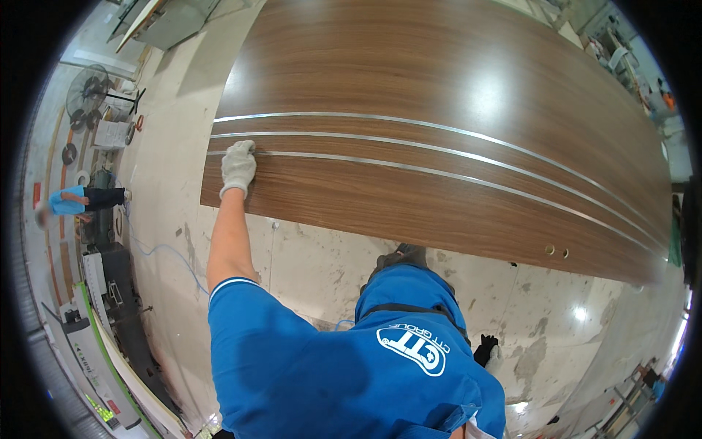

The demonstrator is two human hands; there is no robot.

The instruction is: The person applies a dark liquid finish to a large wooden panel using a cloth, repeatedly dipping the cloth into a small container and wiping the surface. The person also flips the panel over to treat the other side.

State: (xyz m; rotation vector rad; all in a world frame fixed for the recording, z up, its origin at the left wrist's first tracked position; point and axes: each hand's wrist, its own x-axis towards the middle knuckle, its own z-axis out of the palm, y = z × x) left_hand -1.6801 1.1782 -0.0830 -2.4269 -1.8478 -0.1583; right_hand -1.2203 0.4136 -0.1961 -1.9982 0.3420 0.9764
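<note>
A large brown wood-grain panel (365,80) lies in front of me, with three thin silvery strips (351,159) running along its length. My left hand (238,165), in a pale grey knitted glove, rests on the panel's left end over the strip nearest me. Its fingers are curled together; anything under them is hidden. Low beside my right hip, my right hand (495,360) shows only as a bit of pale glove, mostly hidden by my body. Against it is a dark, crumpled-looking item (484,349) whose kind is unclear.
Two small round holes (557,252) pierce the panel near its right front edge. On the left stand a floor fan (89,89) and a person in a blue shirt (69,200). A blue hose (164,247) crosses the stained pale floor. A grey bench (172,25) stands at the far left.
</note>
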